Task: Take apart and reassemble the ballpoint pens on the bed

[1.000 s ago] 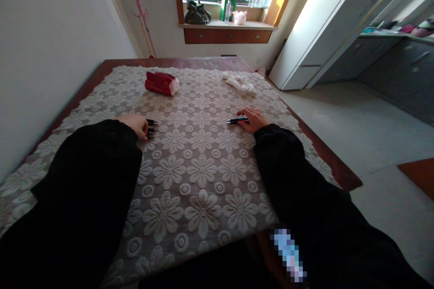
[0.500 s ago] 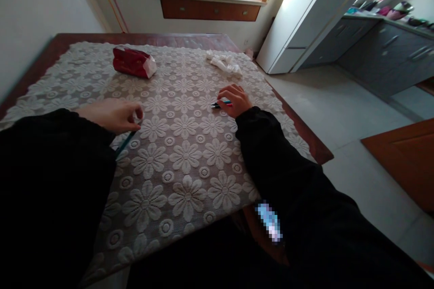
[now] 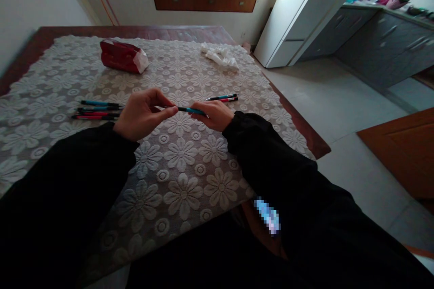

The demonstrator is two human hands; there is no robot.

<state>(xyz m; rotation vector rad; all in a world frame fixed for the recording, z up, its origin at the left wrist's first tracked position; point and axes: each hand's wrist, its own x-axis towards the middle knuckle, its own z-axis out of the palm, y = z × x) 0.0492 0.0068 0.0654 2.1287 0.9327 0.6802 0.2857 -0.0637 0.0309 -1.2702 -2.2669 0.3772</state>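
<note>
A blue and black pen is held level above the table between my two hands. My left hand pinches its left tip between thumb and fingertips. The fingers of my right hand are closed around its blue body, and its right end is hidden in that hand. Just beyond my right hand lie two pens side by side, a blue pen and a red pen. Left of my left hand rests a group of several pens, among them a blue pen and a red pen.
A floral lace cloth covers most of the dark wooden table. Towards the back stand a red pouch and a crumpled white bag. A blurred-out bright object is below the table's near edge.
My left hand has moved right with the blue pen, uncovering the pens at left. My right hand has left the two pens at right and come nearer, now gripping the blue pen too.
</note>
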